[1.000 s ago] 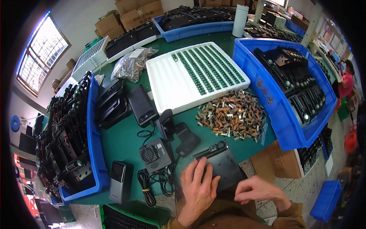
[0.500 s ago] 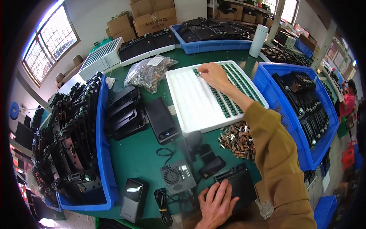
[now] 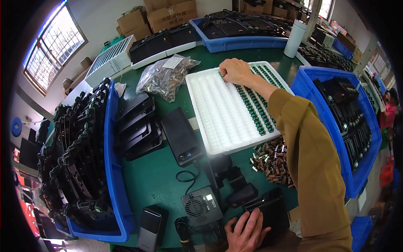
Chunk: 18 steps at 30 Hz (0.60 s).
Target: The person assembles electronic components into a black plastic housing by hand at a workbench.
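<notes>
A green worktop [image 3: 145, 180] in a workshop carries a white foam tray [image 3: 216, 119], with small green parts [image 3: 252, 110] in rows along the tray's right side. At the tray's far edge, the right hand [image 3: 237, 72] has its fingers bunched together; whether they grip anything cannot be told. On the tray's near side, the left hand [image 3: 247, 233] rests, fingers slightly apart, on a black panel [image 3: 275, 210]. A heap of brown and metal pieces [image 3: 273, 164] lies just beside the tray's near right corner. A blue bin [image 3: 312, 93] stands right of the tray, a second blue bin [image 3: 112, 176] well to its left. Beyond the tray are a white bottle [image 3: 295, 38] and cardboard boxes [image 3: 172, 16]; far left of it, a barred window [image 3: 54, 46] glows.
</notes>
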Tool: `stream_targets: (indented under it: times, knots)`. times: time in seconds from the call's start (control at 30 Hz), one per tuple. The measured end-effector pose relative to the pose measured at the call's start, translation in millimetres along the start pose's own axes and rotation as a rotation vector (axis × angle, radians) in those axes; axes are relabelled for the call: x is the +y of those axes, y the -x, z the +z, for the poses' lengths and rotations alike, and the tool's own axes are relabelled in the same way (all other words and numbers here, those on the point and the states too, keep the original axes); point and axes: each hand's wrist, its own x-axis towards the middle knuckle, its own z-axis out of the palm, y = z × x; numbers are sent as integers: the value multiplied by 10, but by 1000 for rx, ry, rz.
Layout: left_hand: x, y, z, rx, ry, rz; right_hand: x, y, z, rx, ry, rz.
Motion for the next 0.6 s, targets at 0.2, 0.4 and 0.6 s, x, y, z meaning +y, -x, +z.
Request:
stream_targets:
  times: [0.2, 0.4, 0.6]
  knots:
    - [17, 15, 15, 20, -6, -3, 227, -151, -43, -155, -170, 2]
    - [-2, 38, 11, 9, -10, -14, 307, -69, -63, -39, -481, 79]
    - [15, 6, -7, 24, -22, -45, -130, 365, -515, 205, -576, -12]
